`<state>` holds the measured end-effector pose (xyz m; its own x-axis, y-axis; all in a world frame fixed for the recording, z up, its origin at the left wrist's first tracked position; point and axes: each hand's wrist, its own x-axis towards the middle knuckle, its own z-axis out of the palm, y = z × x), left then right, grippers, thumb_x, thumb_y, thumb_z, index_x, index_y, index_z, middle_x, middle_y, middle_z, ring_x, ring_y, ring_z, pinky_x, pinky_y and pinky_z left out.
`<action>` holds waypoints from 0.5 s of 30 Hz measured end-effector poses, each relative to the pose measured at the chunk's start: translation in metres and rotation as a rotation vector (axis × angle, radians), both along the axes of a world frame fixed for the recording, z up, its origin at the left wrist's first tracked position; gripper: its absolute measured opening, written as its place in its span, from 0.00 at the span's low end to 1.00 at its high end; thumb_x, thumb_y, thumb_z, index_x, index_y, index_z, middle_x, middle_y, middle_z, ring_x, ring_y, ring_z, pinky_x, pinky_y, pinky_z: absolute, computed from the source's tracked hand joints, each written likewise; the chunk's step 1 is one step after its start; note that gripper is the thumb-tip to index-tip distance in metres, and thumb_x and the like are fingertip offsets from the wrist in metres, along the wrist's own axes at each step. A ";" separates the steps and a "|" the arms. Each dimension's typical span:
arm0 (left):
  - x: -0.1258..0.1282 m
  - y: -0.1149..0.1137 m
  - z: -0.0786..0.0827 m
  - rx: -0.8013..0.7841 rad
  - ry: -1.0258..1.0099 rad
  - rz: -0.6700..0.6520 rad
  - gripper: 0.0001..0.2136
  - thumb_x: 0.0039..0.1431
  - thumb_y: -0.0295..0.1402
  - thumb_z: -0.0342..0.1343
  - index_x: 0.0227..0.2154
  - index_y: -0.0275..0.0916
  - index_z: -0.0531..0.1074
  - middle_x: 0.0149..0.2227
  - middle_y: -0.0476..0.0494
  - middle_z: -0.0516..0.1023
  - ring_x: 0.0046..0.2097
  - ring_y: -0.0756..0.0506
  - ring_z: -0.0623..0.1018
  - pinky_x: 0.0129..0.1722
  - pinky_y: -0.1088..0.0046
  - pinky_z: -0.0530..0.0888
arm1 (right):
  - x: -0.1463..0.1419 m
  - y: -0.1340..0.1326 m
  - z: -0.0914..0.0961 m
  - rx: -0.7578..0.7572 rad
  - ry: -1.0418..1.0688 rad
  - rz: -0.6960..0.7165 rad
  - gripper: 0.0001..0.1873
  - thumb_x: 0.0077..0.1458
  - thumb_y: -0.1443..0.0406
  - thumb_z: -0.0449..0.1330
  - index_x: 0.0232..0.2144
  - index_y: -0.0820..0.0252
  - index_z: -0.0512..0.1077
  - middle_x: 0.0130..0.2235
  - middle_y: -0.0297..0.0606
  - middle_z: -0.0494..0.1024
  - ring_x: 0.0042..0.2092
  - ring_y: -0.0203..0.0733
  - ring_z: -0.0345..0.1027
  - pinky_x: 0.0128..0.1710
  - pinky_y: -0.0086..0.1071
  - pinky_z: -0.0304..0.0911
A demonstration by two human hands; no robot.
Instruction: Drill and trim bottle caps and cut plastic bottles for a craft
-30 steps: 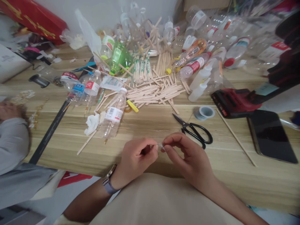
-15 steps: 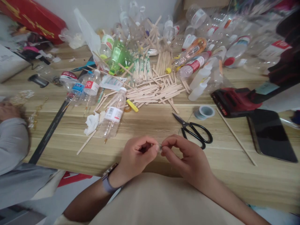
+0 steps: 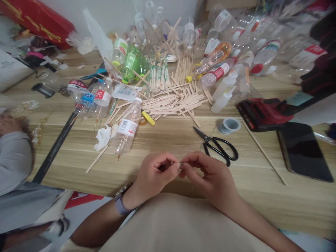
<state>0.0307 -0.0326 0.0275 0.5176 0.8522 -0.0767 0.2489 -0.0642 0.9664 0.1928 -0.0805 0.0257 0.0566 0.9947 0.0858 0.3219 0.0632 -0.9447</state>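
Observation:
My left hand [image 3: 154, 175] and my right hand [image 3: 210, 178] meet over the near edge of the wooden table [image 3: 168, 140]. Both pinch a tiny thin piece [image 3: 180, 163] between fingertips; it is too small to name. A watch sits on my left wrist [image 3: 120, 204]. Black scissors [image 3: 217, 145] lie just beyond my right hand, with a grey roll of wire or tape [image 3: 229, 125] behind them.
A pile of wooden craft sticks [image 3: 173, 99] and several plastic bottles [image 3: 126, 127] cover the table's middle and back. A red power tool [image 3: 262, 112] and a dark phone [image 3: 304, 150] lie at right. Another person's grey sleeve [image 3: 14, 157] is at left.
My fingertips have drawn closer together around the tiny piece. At lower left, a foot of the other person has come into view.

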 end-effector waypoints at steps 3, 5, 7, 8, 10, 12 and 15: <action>0.000 0.000 0.002 0.012 0.004 -0.015 0.07 0.56 0.28 0.53 0.24 0.38 0.72 0.20 0.53 0.71 0.22 0.54 0.64 0.21 0.81 0.59 | -0.001 0.000 0.000 -0.034 0.073 0.007 0.06 0.56 0.67 0.56 0.28 0.56 0.71 0.24 0.32 0.80 0.26 0.36 0.76 0.24 0.25 0.66; 0.000 0.000 0.002 0.022 0.006 -0.019 0.07 0.56 0.28 0.53 0.24 0.38 0.72 0.20 0.53 0.71 0.22 0.55 0.64 0.21 0.81 0.59 | 0.000 -0.001 -0.001 -0.015 0.062 0.012 0.06 0.57 0.68 0.56 0.28 0.56 0.71 0.24 0.31 0.79 0.26 0.36 0.76 0.24 0.24 0.67; 0.000 0.000 0.002 0.026 0.014 -0.016 0.07 0.55 0.28 0.53 0.24 0.38 0.72 0.19 0.54 0.70 0.21 0.55 0.63 0.21 0.81 0.59 | 0.001 -0.001 -0.001 0.065 -0.033 0.004 0.07 0.57 0.69 0.56 0.28 0.56 0.72 0.25 0.32 0.79 0.27 0.35 0.76 0.25 0.24 0.67; 0.000 0.000 0.002 0.028 0.019 -0.010 0.06 0.55 0.28 0.53 0.24 0.38 0.72 0.18 0.55 0.68 0.21 0.55 0.63 0.21 0.81 0.58 | 0.002 -0.002 -0.001 0.122 -0.105 0.005 0.07 0.57 0.70 0.56 0.29 0.56 0.72 0.25 0.32 0.79 0.27 0.35 0.75 0.26 0.25 0.67; 0.000 0.000 0.000 0.033 0.032 0.003 0.06 0.55 0.28 0.53 0.24 0.38 0.71 0.17 0.56 0.65 0.21 0.55 0.62 0.21 0.80 0.58 | 0.004 -0.001 -0.001 0.257 -0.252 0.019 0.08 0.58 0.71 0.55 0.30 0.56 0.72 0.27 0.33 0.78 0.29 0.35 0.74 0.27 0.26 0.67; 0.000 0.000 -0.001 0.040 0.044 0.013 0.06 0.54 0.28 0.53 0.24 0.38 0.70 0.17 0.57 0.63 0.21 0.55 0.61 0.21 0.80 0.58 | 0.006 0.000 -0.001 0.384 -0.380 0.047 0.09 0.60 0.73 0.54 0.32 0.57 0.72 0.29 0.35 0.78 0.30 0.36 0.74 0.29 0.27 0.67; 0.000 0.001 -0.002 0.044 0.060 0.024 0.05 0.53 0.27 0.53 0.24 0.38 0.70 0.18 0.56 0.64 0.22 0.54 0.63 0.22 0.80 0.59 | 0.008 0.002 -0.001 0.512 -0.561 0.098 0.10 0.63 0.72 0.52 0.33 0.61 0.72 0.31 0.41 0.79 0.30 0.38 0.74 0.29 0.30 0.67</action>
<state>0.0312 -0.0320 0.0259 0.4928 0.8674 -0.0692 0.3084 -0.0998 0.9460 0.2013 -0.0784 0.0244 -0.2179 0.8211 0.5275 0.7147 0.5024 -0.4867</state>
